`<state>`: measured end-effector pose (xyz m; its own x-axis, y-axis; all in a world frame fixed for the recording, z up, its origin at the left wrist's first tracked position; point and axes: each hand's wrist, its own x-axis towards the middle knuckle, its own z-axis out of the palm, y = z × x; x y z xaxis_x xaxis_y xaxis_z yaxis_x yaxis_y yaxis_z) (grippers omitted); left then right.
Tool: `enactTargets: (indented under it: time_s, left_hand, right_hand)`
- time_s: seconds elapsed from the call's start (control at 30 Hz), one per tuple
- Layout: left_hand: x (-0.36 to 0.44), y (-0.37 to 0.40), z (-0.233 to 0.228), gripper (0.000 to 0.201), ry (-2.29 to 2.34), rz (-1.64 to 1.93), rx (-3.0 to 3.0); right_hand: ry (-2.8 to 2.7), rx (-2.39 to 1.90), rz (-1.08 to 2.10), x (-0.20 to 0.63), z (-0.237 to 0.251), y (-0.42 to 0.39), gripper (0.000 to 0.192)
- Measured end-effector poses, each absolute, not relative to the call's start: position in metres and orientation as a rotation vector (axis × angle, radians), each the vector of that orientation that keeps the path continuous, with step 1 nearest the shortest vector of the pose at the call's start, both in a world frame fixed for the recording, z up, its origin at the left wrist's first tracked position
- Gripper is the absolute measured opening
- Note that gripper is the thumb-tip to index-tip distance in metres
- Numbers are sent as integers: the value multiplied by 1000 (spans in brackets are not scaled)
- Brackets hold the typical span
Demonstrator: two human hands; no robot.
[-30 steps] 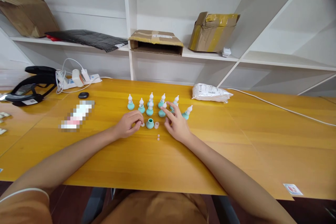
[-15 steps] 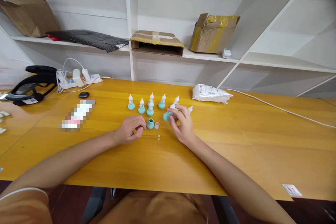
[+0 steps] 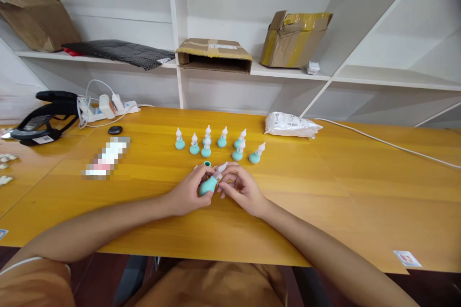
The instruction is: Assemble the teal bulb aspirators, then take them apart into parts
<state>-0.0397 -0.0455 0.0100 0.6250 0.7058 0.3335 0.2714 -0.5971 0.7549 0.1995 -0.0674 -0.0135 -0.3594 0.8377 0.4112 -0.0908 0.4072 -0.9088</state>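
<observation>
Gripping one teal bulb (image 3: 208,185) with both hands, left hand (image 3: 189,194) pinching its body, right hand (image 3: 242,191) closing on its white tip; sitting mid-table (image 3: 324,192), well back from the near edge. Leaving open wood on either side; standing bulbs (image 3: 221,143) crowding just behind.

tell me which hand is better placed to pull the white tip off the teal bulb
Probably the right hand: its fingertips sit at the white tip, while the left hand grips the teal bulb and steadies it.

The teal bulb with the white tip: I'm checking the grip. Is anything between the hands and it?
Nothing visible. The left hand and right hand both hold the teal bulb directly; the other bulbs stand apart behind it on the table.
</observation>
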Motion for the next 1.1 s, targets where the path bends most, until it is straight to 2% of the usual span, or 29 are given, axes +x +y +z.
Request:
enactTargets:
  time_s: [0.1, 0.23, 0.3, 0.4, 0.47, 0.6, 0.7, 0.83, 1.1]
  left_hand:
    - [-41, -43, 8, 36, 709, 732, 2110]
    - [-42, -44, 8, 35, 715, 676, 2047]
    - [-42, -45, 9, 29, 686, 635, 1971]
    - [-42, -42, 10, 27, 599, 572, 1830]
    - [-42, -39, 8, 30, 537, 548, 1781]
    - [-42, -36, 1, 23, 431, 641, 1836]
    - [-41, -39, -3, 9, 451, 869, 1918]
    - [-38, -43, -2, 21, 528, 1153, 2063]
    - [-36, -38, 3, 12, 548, 1147, 2047]
  right_hand:
    - [-1750, -760, 935, 205, -12, -65, 34]
    - [-1881, -824, 597, 214, -8, -61, 31]
    - [-1876, -791, 684, 216, -7, -58, 27]
    - [-1675, -734, 1116, 218, -8, -53, 22]
    - [-1549, -703, 1326, 218, -11, -50, 27]
    - [-1415, -687, 1468, 215, -17, -48, 39]
    - [-1342, -687, 1533, 209, -20, -51, 42]
    - [-1349, -691, 1568, 198, -22, -57, 45]
    - [-1493, -789, 1369, 198, -18, -61, 32]
